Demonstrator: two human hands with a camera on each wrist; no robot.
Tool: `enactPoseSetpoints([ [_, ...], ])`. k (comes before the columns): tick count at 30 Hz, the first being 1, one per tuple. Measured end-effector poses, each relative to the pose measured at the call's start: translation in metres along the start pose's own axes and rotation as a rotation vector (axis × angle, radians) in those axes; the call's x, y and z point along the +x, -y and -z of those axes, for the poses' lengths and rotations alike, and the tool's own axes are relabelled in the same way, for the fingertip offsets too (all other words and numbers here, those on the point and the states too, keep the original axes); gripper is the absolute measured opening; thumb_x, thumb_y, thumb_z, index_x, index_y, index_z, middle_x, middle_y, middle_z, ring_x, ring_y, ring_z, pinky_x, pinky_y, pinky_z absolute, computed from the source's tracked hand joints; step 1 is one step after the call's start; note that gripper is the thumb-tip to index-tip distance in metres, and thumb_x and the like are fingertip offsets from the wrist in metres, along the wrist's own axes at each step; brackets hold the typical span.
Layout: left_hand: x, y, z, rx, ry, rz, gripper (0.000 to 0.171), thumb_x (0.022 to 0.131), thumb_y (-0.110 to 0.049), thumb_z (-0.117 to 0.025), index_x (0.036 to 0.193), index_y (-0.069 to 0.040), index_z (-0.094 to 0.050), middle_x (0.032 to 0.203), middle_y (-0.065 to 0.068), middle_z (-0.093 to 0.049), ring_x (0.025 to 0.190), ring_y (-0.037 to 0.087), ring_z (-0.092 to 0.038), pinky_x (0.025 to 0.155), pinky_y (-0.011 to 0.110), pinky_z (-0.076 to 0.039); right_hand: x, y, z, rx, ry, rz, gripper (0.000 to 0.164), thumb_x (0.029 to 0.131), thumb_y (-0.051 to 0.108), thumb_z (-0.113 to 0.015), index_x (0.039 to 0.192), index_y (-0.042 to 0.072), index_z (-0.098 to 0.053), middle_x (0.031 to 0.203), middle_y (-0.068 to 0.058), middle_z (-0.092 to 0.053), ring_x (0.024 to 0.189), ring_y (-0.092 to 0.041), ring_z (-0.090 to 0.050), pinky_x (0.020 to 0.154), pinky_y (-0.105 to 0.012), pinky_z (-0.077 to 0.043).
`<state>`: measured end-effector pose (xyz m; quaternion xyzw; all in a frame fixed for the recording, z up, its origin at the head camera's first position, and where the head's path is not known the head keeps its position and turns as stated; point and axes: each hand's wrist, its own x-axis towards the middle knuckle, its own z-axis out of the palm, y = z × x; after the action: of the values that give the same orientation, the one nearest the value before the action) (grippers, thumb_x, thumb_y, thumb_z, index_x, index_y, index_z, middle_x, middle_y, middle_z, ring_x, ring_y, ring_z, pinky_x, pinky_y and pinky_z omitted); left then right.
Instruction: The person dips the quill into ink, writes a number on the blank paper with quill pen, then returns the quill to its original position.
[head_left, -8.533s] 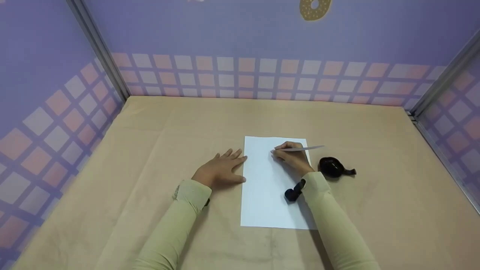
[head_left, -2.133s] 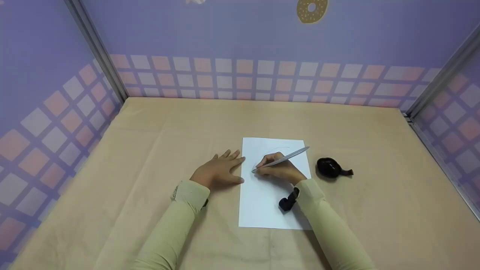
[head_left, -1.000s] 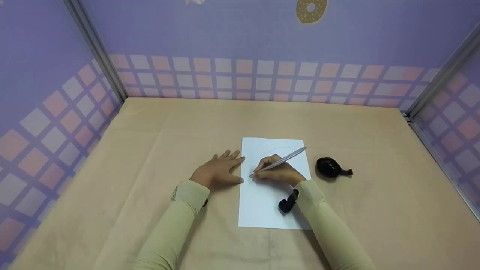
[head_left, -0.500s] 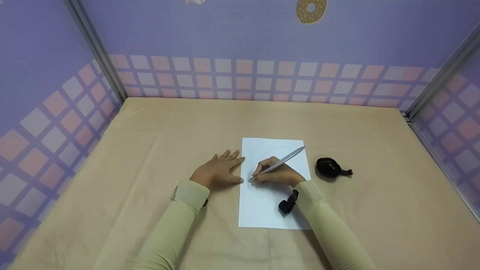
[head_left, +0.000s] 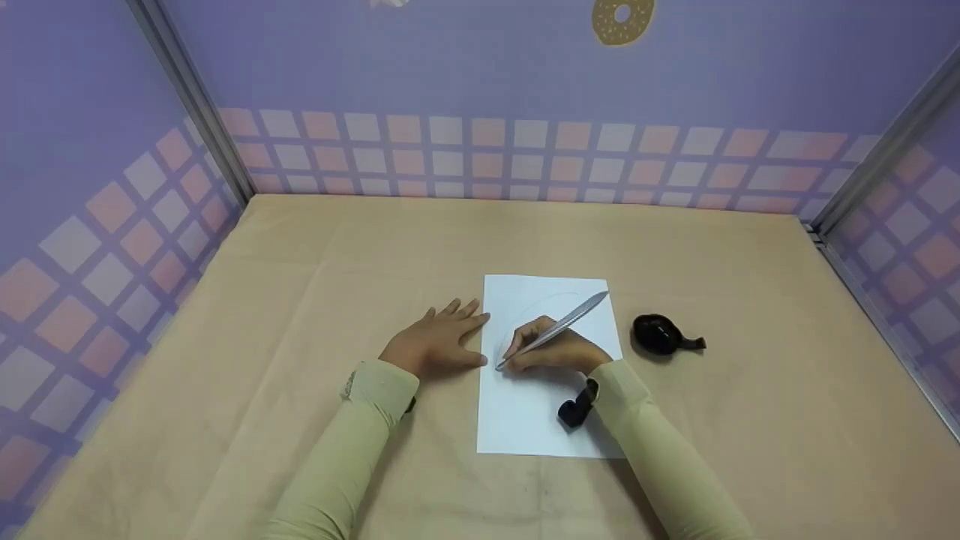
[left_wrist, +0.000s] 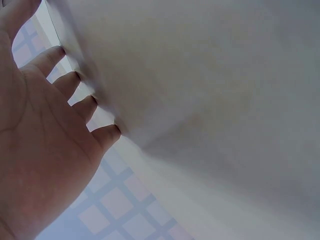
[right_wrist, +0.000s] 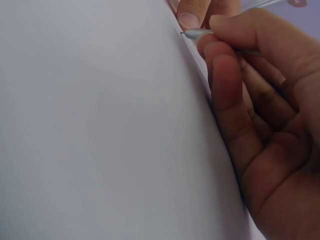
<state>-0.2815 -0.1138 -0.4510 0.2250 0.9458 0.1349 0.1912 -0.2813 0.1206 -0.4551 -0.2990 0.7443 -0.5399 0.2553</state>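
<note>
Pen [head_left: 576, 313] is in the right hand [head_left: 547, 350], above the left part of the paper [head_left: 517, 424]. Thumb and fingers of this hand pinch it close to its tip, and the other fingers are bent in under the palm. The pen leans, with its upper end pointing away from the person and to the right. Its tip is at the surface of the paper, close to the left edge. The left hand [head_left: 436, 343] lies with spread fingers on the cloth [head_left: 337, 247]; the tips of its thumb and forefinger reach the left edge of the paper. On the paper, a faint curved line [head_left: 550, 298] is seen beyond the right hand.

Both arms wear light green sleeves, the left sleeve [head_left: 341, 457] and the right sleeve [head_left: 671, 454]. At the right cuff there is a small black device [head_left: 574, 412], seen over the paper.

To the right of the paper, near but apart from it, a black object [head_left: 656, 335] lies on the cloth; it has a round, shiny body and a short neck. Behind the cloth stands a purple wall [head_left: 450, 67] with pink and white squares and a doughnut picture [head_left: 622, 36].
</note>
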Motion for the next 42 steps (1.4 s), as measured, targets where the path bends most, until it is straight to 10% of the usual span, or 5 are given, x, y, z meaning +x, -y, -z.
enactPoseSetpoints([
  [42,-0.001,-0.002,0.0,-0.018,-0.01,0.006,0.078,0.089,-0.055,-0.057,0.154,-0.028,-0.024,0.162,-0.004,-0.008,0.151,0.023,-0.001,0.121,0.051,-0.003,0.0,-0.022,0.0,-0.056,0.26,0.062,0.014,0.078,0.0,-0.075,0.088,-0.008,-0.071,0.082,-0.005,-0.074,0.07,-0.002,-0.058,0.062,-0.014,-0.044],
])
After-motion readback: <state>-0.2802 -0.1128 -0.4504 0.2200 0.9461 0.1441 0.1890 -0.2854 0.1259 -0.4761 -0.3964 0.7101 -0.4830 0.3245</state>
